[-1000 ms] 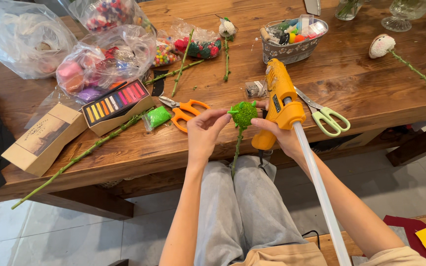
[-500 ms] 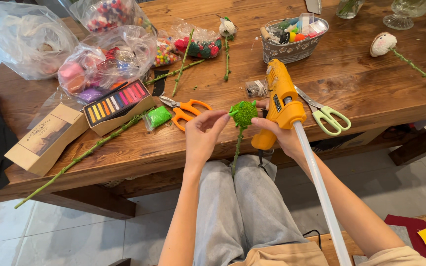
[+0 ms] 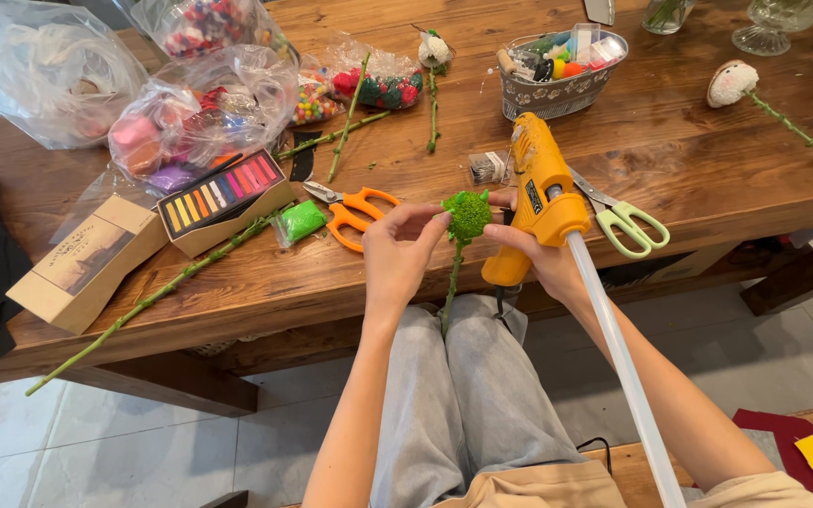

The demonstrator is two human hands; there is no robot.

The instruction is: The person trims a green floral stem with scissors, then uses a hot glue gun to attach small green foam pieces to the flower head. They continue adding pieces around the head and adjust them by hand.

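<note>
My left hand (image 3: pixel 397 249) pinches the fuzzy green head of a craft flower (image 3: pixel 467 214) between thumb and fingers; its thin green stem (image 3: pixel 451 287) hangs down over my lap. My right hand (image 3: pixel 540 256) grips an orange glue gun (image 3: pixel 540 193) by its handle, with a long white glue stick (image 3: pixel 613 343) sticking out toward me. The gun's body sits right beside the flower head, just in front of the wooden table's edge (image 3: pixel 265 310).
Orange-handled scissors (image 3: pixel 355 209) and green-handled scissors (image 3: pixel 625 221) lie near my hands. A box of coloured pastels (image 3: pixel 223 198), an open cardboard box (image 3: pixel 87 263), plastic bags of craft bits (image 3: pixel 199 113), loose green stems (image 3: pixel 152 296), a metal basket (image 3: pixel 562 66) and a white flower (image 3: pixel 734 83) sit on the table.
Both hands stay almost in place; the fingers of my left hand have shifted slightly on the green flower head.
</note>
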